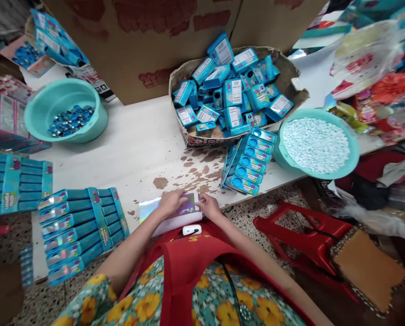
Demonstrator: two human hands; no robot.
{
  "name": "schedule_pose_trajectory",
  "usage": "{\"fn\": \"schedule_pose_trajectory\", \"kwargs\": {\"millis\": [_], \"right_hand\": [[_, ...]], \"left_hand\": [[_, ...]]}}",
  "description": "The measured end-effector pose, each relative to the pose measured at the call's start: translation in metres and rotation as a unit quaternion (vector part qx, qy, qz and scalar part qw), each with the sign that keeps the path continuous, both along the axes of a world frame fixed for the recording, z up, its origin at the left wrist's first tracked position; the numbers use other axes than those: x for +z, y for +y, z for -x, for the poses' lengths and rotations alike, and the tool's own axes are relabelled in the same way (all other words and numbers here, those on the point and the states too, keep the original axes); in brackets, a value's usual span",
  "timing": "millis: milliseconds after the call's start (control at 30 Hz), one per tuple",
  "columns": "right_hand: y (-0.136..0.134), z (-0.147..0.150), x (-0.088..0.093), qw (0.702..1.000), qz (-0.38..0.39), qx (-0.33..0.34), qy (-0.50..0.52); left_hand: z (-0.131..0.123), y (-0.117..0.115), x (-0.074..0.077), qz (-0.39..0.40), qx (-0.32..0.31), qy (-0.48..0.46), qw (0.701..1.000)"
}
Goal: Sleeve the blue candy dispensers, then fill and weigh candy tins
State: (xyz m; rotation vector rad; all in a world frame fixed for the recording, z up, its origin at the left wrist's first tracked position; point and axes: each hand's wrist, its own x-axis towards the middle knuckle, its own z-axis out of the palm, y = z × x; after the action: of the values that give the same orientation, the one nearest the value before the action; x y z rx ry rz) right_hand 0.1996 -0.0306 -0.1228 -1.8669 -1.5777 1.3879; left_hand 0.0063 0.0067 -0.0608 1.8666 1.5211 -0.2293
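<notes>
At the front edge of the white table (131, 122): a shiny sheet (148, 210), under the hands, with a purple patch (190, 206) on it, too blurry to make out.
Left hand (171, 203): lying on top of the shiny sheet, with fingers bent and pointing right; can't tell if gripping or just pressing.
Right hand (209, 206): pinching the right edge of the shiny sheet, with thumb and fingers close together.
Apron (195, 262): red, over a flowery shirt (144, 308), with a little white gadget (192, 230) just beside the shiny sheet.
Brown spots (161, 183): spread over the table, past the hands.
Cardboard tray (300, 94): behind the spots, holding a messy heap of blue boxes (233, 92).
Neat row of boxes (248, 165): blue too, in front of the tray, to the right of the hands.
Right bowl (280, 147): light green, full of small white pieces (316, 145).
Left bowl (98, 120): also light green, with shiny blue bits (71, 121) at the bottom.
Lined-up packs (83, 222): blue, at the left end of the table.
Stool (301, 233): red, on the floor at the right.
</notes>
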Motion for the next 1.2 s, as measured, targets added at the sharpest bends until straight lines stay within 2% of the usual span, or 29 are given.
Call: {"fn": "schedule_pose_trajectory", "kwargs": {"millis": [67,167,233,300,433,567,633,700,800,867,900,967,1000,1100,1200], "right_hand": [[-0.002,-0.001,0.005,1.000,-0.007,-0.022,-0.006],[-0.004,0.005,0.018,0.991,-0.115,-0.020,-0.064],[-0.003,0.011,0.024,0.970,-0.207,0.040,-0.124],[-0.004,0.016,0.026,0.946,-0.249,0.117,-0.170],[-0.016,0.015,0.018,0.918,-0.262,0.212,-0.211],[-0.032,0.009,0.015,0.909,-0.272,0.235,-0.210],[-0.032,0.010,0.021,0.911,-0.273,0.232,-0.204],[-0.027,0.010,0.035,0.917,-0.262,0.232,-0.192],[-0.016,0.008,0.073,0.944,-0.238,0.162,-0.160],[-0.010,0.001,0.104,0.963,-0.228,0.081,-0.118],[-0.007,-0.003,0.119,0.969,-0.225,0.046,-0.094],[-0.005,-0.011,0.145,0.974,-0.220,-0.014,-0.054],[-0.005,-0.015,0.154,0.974,-0.217,-0.044,-0.041],[-0.004,-0.024,0.170,0.966,-0.206,-0.152,-0.025],[0.000,-0.031,0.176,0.939,-0.228,-0.256,-0.027]], "left_hand": [[-0.015,0.002,-0.004,0.009,0.004,-0.006,1.000],[-0.023,0.005,-0.013,0.009,0.001,-0.004,1.000],[-0.021,0.007,-0.019,-0.001,-0.013,-0.020,1.000],[-0.017,0.009,-0.023,-0.006,-0.022,-0.031,0.999],[-0.015,0.012,-0.024,0.001,-0.017,-0.027,0.999],[-0.017,0.015,-0.022,0.009,-0.021,-0.031,0.999],[-0.017,0.016,-0.022,0.015,-0.023,-0.036,0.999],[-0.017,0.016,-0.020,0.024,-0.013,-0.037,0.999],[-0.019,0.014,-0.008,0.006,0.051,-0.085,0.995],[-0.023,0.013,0.010,-0.008,0.103,-0.211,0.972],[-0.027,0.013,0.022,0.001,0.108,-0.289,0.951],[-0.035,0.015,0.046,0.063,0.068,-0.398,0.913],[-0.041,0.017,0.057,0.103,0.036,-0.416,0.903],[-0.059,0.029,0.084,0.172,-0.018,-0.383,0.907],[-0.077,0.047,0.103,0.154,-0.043,-0.372,0.914]]}}
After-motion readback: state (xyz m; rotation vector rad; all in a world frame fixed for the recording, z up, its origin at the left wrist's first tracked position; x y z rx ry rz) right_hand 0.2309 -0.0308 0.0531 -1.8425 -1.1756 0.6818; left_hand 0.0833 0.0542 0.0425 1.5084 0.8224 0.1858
